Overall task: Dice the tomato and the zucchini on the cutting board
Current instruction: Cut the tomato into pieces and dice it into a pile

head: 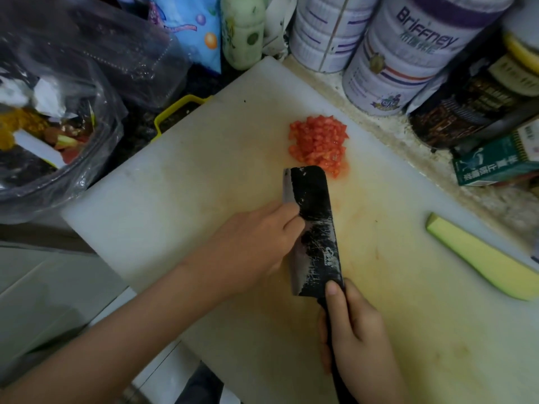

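While the right hand (355, 330) grips the knife (315, 228) handle, the left hand (253, 246) pinches its blade, probably wiping bits toward the diced tomato (318, 144) (zucchini (481, 258) waits uncut, far right on the board (175, 176)).

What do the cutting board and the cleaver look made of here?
The cutting board is probably plastic: matte white, stained yellowish and orange, lightly scuffed. The cleaver is metal, likely steel: its dark coated face is scratched through to bright metal, with a bare grey band along the edge.
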Motion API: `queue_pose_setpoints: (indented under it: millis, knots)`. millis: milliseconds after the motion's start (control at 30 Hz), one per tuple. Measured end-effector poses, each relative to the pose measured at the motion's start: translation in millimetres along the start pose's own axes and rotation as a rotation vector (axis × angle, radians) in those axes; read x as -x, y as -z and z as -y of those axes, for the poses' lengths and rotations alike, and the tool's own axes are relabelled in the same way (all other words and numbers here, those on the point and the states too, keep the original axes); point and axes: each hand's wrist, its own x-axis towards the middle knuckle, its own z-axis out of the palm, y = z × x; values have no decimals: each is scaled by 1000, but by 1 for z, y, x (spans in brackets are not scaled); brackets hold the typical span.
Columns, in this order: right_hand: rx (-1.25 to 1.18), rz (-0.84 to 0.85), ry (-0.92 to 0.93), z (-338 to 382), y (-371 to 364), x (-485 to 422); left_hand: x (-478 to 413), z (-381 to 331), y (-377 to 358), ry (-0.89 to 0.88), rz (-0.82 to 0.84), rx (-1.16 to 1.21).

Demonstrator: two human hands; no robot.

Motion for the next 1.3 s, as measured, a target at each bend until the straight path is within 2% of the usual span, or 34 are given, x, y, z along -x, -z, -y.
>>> queue_pose_setpoints:
  millis: [233, 433, 533, 600, 667, 833, 900, 967, 1133, 1300]
  knots:
    - [-6, 13, 20, 1, 0, 3, 2, 10, -6, -96, -23, 6]
    - [-11, 6, 3, 0, -1, 5, 18, 9, -21, -110, -178, -76]
    - [7, -18, 21, 0, 1, 5, 24, 4, -20, -63, -252, -116]
    - [-2, -29, 20, -1, 0, 6, 29, 0, -23, 15, -286, -82]
    - [-26, -34, 11, -1, -1, 7, 35, -5, -28, 169, -314, 54]
    - [-36, -48, 28, -3, -3, 9, 37, -23, -30, 687, -371, 637]
    - [-23, -56, 43, -2, -2, 9, 34, -27, -27, 853, -338, 796]
    - [-1, -56, 53, -2, -1, 10, 33, -27, -21, 918, -267, 845]
    - [115, -76, 74, -9, 2, 10, 40, -22, -11, 943, -132, 855]
    - [366, -120, 308, 4, 23, 22, 43, -24, -2, 1065, -207, 924]
